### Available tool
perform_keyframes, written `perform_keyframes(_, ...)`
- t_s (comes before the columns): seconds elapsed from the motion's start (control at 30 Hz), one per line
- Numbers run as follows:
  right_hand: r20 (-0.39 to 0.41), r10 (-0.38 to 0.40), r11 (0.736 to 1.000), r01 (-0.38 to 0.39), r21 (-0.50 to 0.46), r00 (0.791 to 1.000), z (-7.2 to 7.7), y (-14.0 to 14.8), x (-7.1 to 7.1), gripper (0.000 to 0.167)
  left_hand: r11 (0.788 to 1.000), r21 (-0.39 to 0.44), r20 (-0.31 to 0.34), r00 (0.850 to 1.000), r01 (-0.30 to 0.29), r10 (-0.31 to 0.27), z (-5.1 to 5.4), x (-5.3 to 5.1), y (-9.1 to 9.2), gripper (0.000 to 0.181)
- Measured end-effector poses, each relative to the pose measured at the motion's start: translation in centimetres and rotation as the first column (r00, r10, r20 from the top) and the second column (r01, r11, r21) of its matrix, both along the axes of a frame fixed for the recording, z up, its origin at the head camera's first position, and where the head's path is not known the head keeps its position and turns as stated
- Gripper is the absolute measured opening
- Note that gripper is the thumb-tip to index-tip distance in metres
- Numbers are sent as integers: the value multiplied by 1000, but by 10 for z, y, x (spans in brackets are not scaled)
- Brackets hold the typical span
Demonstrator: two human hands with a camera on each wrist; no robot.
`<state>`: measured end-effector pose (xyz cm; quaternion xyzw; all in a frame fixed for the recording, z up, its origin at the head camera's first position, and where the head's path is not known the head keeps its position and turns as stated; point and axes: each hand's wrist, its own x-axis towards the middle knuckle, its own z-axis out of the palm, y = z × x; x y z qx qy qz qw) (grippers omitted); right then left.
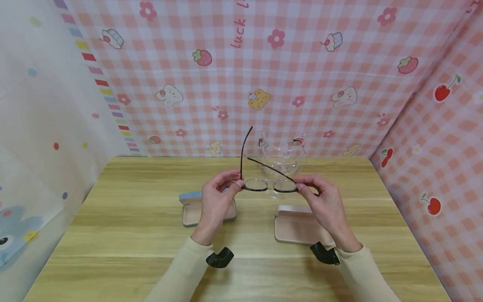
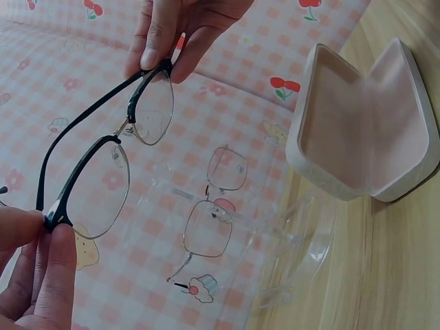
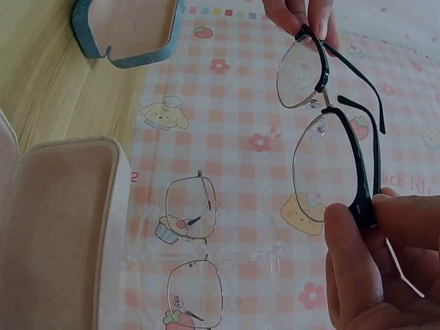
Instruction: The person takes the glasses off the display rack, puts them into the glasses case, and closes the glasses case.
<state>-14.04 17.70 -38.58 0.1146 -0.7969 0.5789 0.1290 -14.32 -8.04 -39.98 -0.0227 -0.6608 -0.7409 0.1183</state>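
Note:
Both hands hold a pair of black half-rim eyeglasses [image 1: 255, 189] above the table. My left hand [image 1: 216, 199] pinches the frame at its left corner, thumb and fingers by the hinge. At the right corner, my right hand [image 1: 325, 203] grips the same frame between thumb and fingers. Both temples are unfolded, the left one rising and the right one slanting across behind the lenses. In the left wrist view, a second pair of thin metal-rimmed glasses [image 2: 208, 228] sits beyond on a clear stand [image 2: 316, 251].
An open blue glasses case [image 1: 191, 214] with a pale lining lies behind my left hand. Beneath my right hand lies an open white glasses case [image 1: 294, 230], lined in pink. A checked cloth [image 1: 226, 84] hangs behind the wooden table [image 1: 124, 218].

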Motion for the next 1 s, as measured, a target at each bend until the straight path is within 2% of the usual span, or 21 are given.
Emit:
perform_keyframes(0.53, -40, 10, 992, -5, 123, 999, -2, 2, -3, 16, 1000, -8, 4, 1000, 3, -3, 0, 1, -2, 25)
perform_keyframes(1.0, -23, 20, 982, -15, 189, 1000, -2, 2, -4, 16, 1000, -24, -3, 1000, -8, 8, 0, 1, -4, 25)
